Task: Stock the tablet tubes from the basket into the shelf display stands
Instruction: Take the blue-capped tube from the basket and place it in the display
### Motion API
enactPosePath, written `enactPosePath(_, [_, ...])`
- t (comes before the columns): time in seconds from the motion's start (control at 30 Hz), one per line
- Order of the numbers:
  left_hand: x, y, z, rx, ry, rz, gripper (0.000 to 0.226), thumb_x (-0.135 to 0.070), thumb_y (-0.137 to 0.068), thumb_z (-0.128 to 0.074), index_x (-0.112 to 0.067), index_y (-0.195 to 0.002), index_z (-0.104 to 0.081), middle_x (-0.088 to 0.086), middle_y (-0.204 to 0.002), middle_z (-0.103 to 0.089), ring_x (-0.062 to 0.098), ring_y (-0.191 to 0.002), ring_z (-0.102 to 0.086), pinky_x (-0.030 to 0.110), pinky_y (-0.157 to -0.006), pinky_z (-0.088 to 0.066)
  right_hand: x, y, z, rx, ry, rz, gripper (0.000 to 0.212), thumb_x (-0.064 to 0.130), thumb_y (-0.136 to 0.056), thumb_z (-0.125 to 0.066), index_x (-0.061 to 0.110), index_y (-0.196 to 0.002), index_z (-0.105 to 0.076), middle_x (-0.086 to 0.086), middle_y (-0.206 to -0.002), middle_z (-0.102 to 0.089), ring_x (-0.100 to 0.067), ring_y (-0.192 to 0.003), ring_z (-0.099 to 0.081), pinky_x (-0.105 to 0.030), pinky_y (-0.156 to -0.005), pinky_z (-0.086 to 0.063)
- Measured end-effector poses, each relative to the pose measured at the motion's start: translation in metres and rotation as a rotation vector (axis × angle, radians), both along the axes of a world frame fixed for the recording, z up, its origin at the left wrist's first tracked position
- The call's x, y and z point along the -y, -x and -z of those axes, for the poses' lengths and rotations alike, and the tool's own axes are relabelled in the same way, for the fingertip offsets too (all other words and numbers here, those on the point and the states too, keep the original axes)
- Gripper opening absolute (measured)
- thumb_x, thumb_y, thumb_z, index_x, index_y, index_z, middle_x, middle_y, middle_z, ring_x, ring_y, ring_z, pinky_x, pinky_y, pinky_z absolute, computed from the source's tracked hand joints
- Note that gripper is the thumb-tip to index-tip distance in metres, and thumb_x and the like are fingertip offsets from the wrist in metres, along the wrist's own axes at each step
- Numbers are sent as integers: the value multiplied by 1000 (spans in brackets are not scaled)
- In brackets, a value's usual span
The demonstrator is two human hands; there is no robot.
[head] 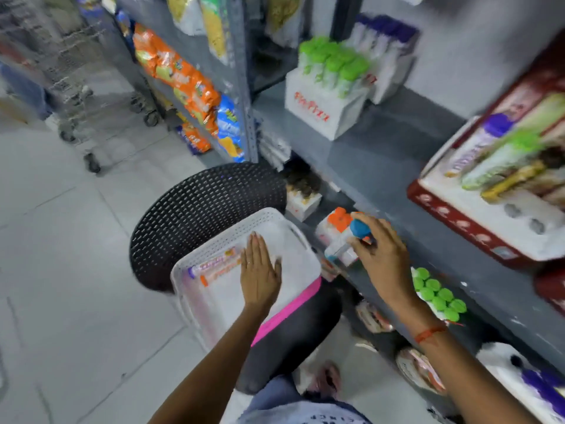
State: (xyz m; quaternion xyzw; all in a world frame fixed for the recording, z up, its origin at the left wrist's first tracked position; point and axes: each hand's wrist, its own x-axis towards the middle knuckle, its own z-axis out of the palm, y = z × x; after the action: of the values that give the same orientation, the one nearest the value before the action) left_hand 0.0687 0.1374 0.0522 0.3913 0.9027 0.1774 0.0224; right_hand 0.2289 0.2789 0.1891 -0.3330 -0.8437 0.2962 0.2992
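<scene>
A white perforated basket (195,258) rests on a black stool, with two or three tablet tubes (214,264) lying at its left side. My left hand (260,276) hovers flat and open over the basket, fingers stretched, just right of those tubes. My right hand (382,258) is shut on a blue-capped tablet tube (357,229), held at the front edge of the grey shelf. Beside it stand orange-capped tubes (337,217) in a white stand. A white display stand (321,105) with green-capped tubes sits farther back on the shelf.
The black woven stool (195,209) stands on the tiled floor. A red and white display tray (477,228) with lying tubes fills the right shelf. Green-capped tubes (437,295) sit on the lower shelf. Snack bags (180,78) line the left rack, beside a wire cart (79,87).
</scene>
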Motion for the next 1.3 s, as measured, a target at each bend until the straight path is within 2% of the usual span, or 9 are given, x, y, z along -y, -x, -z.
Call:
enactPosePath(0.17, [-106, -66, -67, -8, -291, 323, 63, -30, -93, -46, 9, -139, -28, 25, -147, -32, 36, -137, -29, 42, -114, -18, -27, -75, -66, -93, -72, 235, 45, -8, -75, -71, 5, -116, -60, -19, -110, -62, -4, -99, -54, 6, -83, -36])
enactPosePath(0.3, [-156, -114, -97, 28, -308, 507, 67, -29, -93, -48, 9, -141, -20, 26, -151, -22, 34, -141, -19, 41, -116, -16, -43, -124, -105, -132, -153, 368, 40, -1, -78, -70, 7, -116, -59, -10, -108, -59, 8, -95, -47, 11, -80, -33])
enactPosePath(0.47, [-181, -146, -90, 33, -167, 583, 74, -44, -96, -35, 10, -142, -13, 29, -150, -20, 37, -141, -17, 43, -117, -11, -67, -168, -137, -92, -149, 526, 42, 10, -81, -70, 11, -120, -56, -12, -120, -61, -21, -103, -59, -33, -91, -50])
enactPosePath(0.7, [-189, -145, -76, -74, -54, 587, 82, -60, -89, 7, 2, -144, 0, 23, -154, -13, 33, -143, -7, 40, -115, 4, -115, -182, -173, 35, -60, 549, 41, 13, -80, -72, 11, -118, -58, -18, -116, -57, -17, -88, -57, -22, -70, -48])
enactPosePath(0.83, [-188, -146, -75, -79, -54, 584, 83, -60, -88, 9, 0, -144, 3, 21, -155, -9, 31, -144, -4, 38, -115, 6, -131, -183, -183, 47, 111, 479, 36, -1, -82, -65, 14, -114, -57, -9, -94, -59, -8, -56, -59, -15, -53, -51])
enactPosePath(0.93, [-188, -145, -76, -83, -40, 583, 82, -60, -89, 5, 0, -145, 3, 21, -156, -8, 31, -144, -3, 38, -115, 6, -139, -183, -187, 105, 134, 518, 38, -13, -76, -61, 10, -106, -61, -8, -99, -59, -17, -77, -61, -25, -63, -56])
enactPosePath(1.07, [-188, -144, -75, -82, -27, 582, 83, -63, -88, 5, -3, -145, 8, 18, -157, -4, 30, -144, 1, 37, -115, 8, -142, -180, -189, 137, 180, 570, 15, 5, -80, -67, 14, -92, -63, -7, -102, -59, -12, -67, -58, -8, -40, -48])
enactPosePath(1.23, [-187, -143, -76, -77, -4, 584, 83, -64, -87, 5, -5, -145, 10, 17, -157, -1, 29, -144, 3, 36, -114, 9, -144, -172, -190, 237, 15, 608, 22, 14, -86, -64, 8, -107, -64, -15, -121, -63, -31, -96, -65, -43, -81, -57])
enactPosePath(1.3, [-187, -142, -76, -68, -2, 589, 81, -63, -90, -2, -6, -145, 11, 16, -157, 1, 29, -144, 5, 36, -114, 9, -146, -170, -192, 296, 2, 629, 26, 13, -82, -67, 9, -107, -64, -15, -120, -63, -31, -100, -63, -38, -80, -54])
